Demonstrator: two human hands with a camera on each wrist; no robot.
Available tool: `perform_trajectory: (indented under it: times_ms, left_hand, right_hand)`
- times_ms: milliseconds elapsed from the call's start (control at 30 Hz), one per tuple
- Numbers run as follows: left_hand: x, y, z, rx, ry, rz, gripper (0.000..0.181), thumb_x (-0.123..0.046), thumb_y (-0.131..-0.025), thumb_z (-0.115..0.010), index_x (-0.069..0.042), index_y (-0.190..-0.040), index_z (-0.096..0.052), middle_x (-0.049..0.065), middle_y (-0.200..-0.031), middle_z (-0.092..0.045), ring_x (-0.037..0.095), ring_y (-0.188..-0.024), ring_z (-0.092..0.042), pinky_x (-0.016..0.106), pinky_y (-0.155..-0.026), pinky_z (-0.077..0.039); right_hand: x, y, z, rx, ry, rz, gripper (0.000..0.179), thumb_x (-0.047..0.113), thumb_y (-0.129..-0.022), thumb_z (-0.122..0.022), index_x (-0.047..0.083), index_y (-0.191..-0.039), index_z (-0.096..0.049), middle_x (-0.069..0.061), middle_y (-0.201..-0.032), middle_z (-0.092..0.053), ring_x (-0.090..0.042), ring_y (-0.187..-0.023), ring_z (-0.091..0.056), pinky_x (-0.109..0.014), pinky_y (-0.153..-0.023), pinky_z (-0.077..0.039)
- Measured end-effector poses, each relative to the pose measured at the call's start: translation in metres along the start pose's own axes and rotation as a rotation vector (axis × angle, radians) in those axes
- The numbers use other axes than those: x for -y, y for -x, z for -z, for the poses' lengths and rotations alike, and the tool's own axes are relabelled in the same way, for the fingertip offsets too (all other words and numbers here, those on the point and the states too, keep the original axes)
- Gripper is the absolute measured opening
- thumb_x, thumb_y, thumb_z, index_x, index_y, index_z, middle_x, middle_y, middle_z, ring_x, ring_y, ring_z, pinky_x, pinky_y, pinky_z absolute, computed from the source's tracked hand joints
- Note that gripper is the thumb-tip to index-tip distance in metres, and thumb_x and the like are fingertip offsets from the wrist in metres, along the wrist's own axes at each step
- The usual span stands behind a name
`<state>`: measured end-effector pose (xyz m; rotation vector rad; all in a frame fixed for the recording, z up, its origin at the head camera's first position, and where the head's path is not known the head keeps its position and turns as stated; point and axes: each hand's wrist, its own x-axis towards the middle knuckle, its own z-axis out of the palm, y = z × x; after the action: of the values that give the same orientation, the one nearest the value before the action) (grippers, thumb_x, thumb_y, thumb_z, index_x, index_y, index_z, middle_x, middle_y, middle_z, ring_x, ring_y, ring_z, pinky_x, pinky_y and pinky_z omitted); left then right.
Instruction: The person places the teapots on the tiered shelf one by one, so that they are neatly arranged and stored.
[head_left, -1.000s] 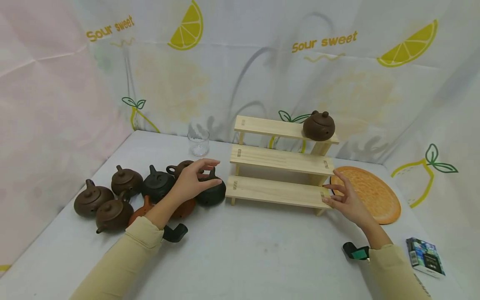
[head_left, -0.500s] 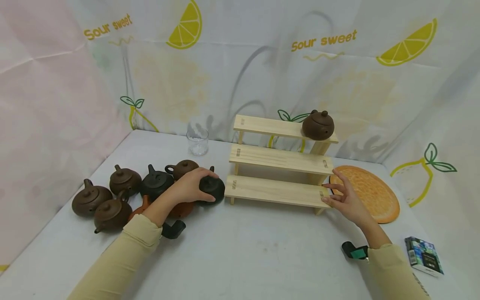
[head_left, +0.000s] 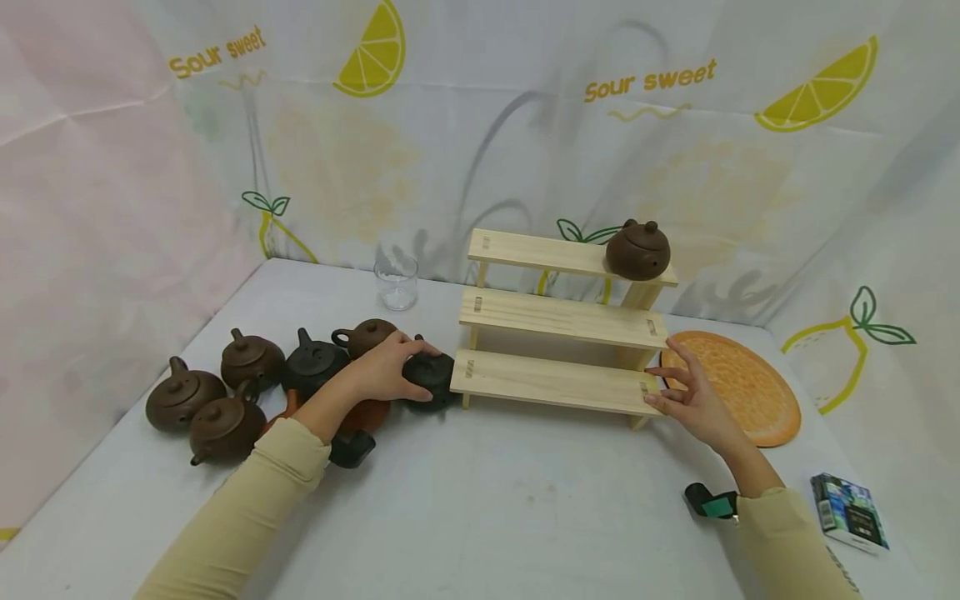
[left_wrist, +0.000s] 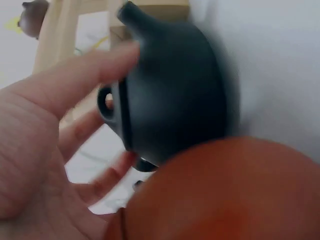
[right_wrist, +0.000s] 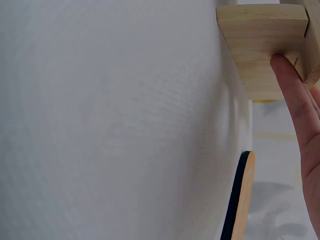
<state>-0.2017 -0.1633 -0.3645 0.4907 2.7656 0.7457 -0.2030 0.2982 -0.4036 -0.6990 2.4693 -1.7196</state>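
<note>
My left hand [head_left: 386, 371] grips a black teapot [head_left: 437, 379] beside the left end of a three-tier wooden display stand [head_left: 555, 382]. In the left wrist view, the thumb lies by the spout of this teapot [left_wrist: 177, 90], and other fingers reach round its lid side. An orange-brown teapot [left_wrist: 235, 195] fills the lower foreground there. At the stand's right end, my right hand [head_left: 693, 404] touches the boards with outstretched fingers. The right wrist view has one straight finger [right_wrist: 295, 95] against the stand's wood [right_wrist: 262, 50]. A dark brown teapot [head_left: 637, 252] sits on the top tier, at its right.
Several more teapots crowd the left, among them a brown one [head_left: 186, 396] and another black one [head_left: 313, 362]. Behind them stands a clear glass [head_left: 396, 287]. A round pizza-like board [head_left: 738, 387] lies right of the stand, and a small box [head_left: 851, 512] near the right edge.
My left hand has come down round the black teapot, and the teapot has shifted slightly right, up to the stand's lowest tier. The right hand has stayed at the stand's end.
</note>
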Motion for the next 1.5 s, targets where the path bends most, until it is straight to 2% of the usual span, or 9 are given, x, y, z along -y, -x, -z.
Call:
perform_trajectory:
  times_ms: [167,267,400,567,733,1067,1133,1333,1500]
  left_hand:
    - [-0.005,-0.002,-0.007,0.034,-0.091,0.090,0.094,-0.053,-0.064,-0.080,-0.021,-0.142,-0.036,0.024,-0.122,-0.037,0.036,-0.092,-0.054,0.049,-0.077,-0.046]
    - [-0.007,-0.004,-0.012,0.053,-0.130,0.116,0.102,-0.061,-0.063,-0.076,-0.021,-0.145,-0.031,0.028,-0.127,-0.037,0.039,-0.094,-0.055,0.049,-0.077,-0.047]
    - [-0.006,-0.007,-0.015,0.046,-0.105,0.115,0.101,-0.064,-0.064,-0.073,-0.019,-0.145,-0.032,0.026,-0.128,-0.040,0.036,-0.105,-0.052,0.049,-0.084,-0.044]
    - [-0.005,-0.008,-0.013,0.024,-0.066,0.098,0.092,-0.057,-0.063,-0.078,-0.019,-0.138,-0.042,0.020,-0.120,-0.046,0.031,-0.102,-0.052,0.047,-0.083,-0.044]
    - [-0.009,-0.001,-0.006,0.014,-0.077,0.109,0.087,-0.054,-0.061,-0.080,-0.022,-0.134,-0.046,0.020,-0.120,-0.044,0.034,-0.098,-0.053,0.049,-0.079,-0.045]
    - [-0.016,0.012,0.013,-0.048,-0.126,0.073,0.088,-0.055,-0.058,-0.081,-0.025,-0.133,-0.046,0.018,-0.114,-0.046,0.033,-0.093,-0.055,0.049,-0.076,-0.046]
    - [-0.016,0.015,0.018,-0.064,-0.101,0.068,0.088,-0.054,-0.057,-0.081,-0.025,-0.132,-0.046,0.019,-0.115,-0.045,0.035,-0.097,-0.052,0.050,-0.076,-0.046]
    - [-0.021,0.022,0.034,-0.138,0.061,0.045,0.086,-0.047,-0.061,-0.082,-0.022,-0.134,-0.044,0.022,-0.118,-0.038,0.037,-0.102,-0.047,0.051,-0.079,-0.045]
    - [-0.026,0.022,0.038,-0.192,0.180,0.045,0.086,-0.044,-0.064,-0.081,-0.025,-0.138,-0.040,0.022,-0.126,-0.033,0.037,-0.107,-0.044,0.052,-0.085,-0.042]
  right_hand:
    - [0.000,0.000,-0.001,-0.002,0.006,0.004,0.088,-0.009,-0.087,-0.058,0.021,-0.150,-0.006,-0.001,-0.117,-0.048,-0.008,-0.085,-0.062,-0.020,-0.068,-0.051]
    - [0.000,-0.001,-0.001,-0.005,0.011,0.011,0.088,-0.010,-0.087,-0.058,0.021,-0.150,-0.006,-0.001,-0.117,-0.048,-0.007,-0.085,-0.062,-0.020,-0.068,-0.051]
    - [-0.001,-0.001,-0.001,-0.006,0.015,0.013,0.087,-0.010,-0.087,-0.058,0.021,-0.150,-0.007,0.000,-0.116,-0.048,-0.007,-0.085,-0.062,-0.020,-0.068,-0.051]
    - [0.000,-0.001,-0.001,-0.006,0.018,0.009,0.087,-0.009,-0.087,-0.058,0.022,-0.150,-0.006,0.001,-0.116,-0.048,-0.007,-0.084,-0.062,-0.020,-0.068,-0.051]
    - [-0.001,-0.001,0.001,-0.002,0.008,0.016,0.088,-0.011,-0.087,-0.057,0.022,-0.150,-0.006,0.002,-0.116,-0.048,-0.006,-0.084,-0.062,-0.019,-0.068,-0.051]
    - [0.000,0.001,0.000,-0.004,0.020,0.008,0.088,-0.009,-0.087,-0.058,0.021,-0.150,-0.006,-0.001,-0.117,-0.047,-0.007,-0.086,-0.061,-0.020,-0.069,-0.051]
    - [-0.001,0.001,0.000,-0.004,0.007,0.010,0.088,-0.010,-0.086,-0.058,0.021,-0.150,-0.006,-0.001,-0.116,-0.048,-0.008,-0.084,-0.062,-0.020,-0.068,-0.051]
    - [-0.001,0.001,0.001,-0.006,0.008,0.013,0.087,-0.011,-0.087,-0.057,0.021,-0.150,-0.007,0.001,-0.116,-0.049,-0.008,-0.083,-0.062,-0.019,-0.068,-0.051]
    - [0.000,0.000,0.000,0.001,0.023,0.016,0.087,-0.010,-0.087,-0.058,0.020,-0.150,-0.006,-0.003,-0.117,-0.047,-0.008,-0.083,-0.062,-0.020,-0.068,-0.051]
